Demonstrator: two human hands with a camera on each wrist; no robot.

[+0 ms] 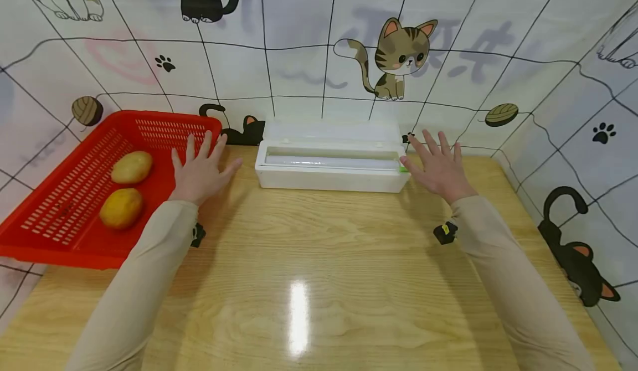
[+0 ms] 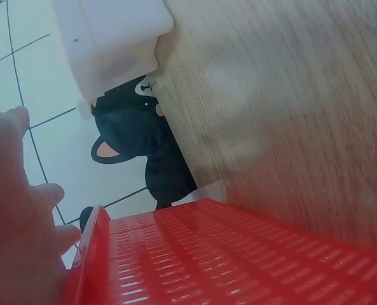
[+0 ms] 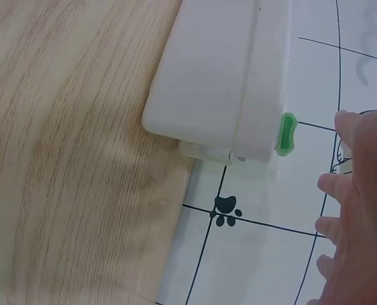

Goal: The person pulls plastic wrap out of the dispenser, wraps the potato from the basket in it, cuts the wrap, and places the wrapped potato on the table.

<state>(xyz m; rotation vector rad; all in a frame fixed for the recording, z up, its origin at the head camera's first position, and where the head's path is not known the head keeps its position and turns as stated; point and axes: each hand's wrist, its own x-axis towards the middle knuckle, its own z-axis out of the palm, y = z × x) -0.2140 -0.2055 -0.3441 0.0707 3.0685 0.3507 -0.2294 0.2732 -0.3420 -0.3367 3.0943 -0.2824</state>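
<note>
My left hand (image 1: 200,174) is spread with straight fingers over the right rim of a red plastic basket (image 1: 55,194). Two potato-like items lie in it: a pale yellow one (image 1: 132,167) and a deeper yellow one (image 1: 121,209). Fingers spread too, my right hand (image 1: 441,169) is held beside the right end of a white cling film box (image 1: 329,180). The lid (image 1: 334,132) of that box is up, and a roll of clear film (image 1: 329,162) shows inside. A green slider (image 3: 287,134) sits at the box's right end. Neither hand holds anything.
The wooden table (image 1: 319,260) carries the basket at the left and the box at the back middle. Behind it hangs a white backdrop (image 1: 294,44) with grid lines and cartoon cats, which also runs along the right side.
</note>
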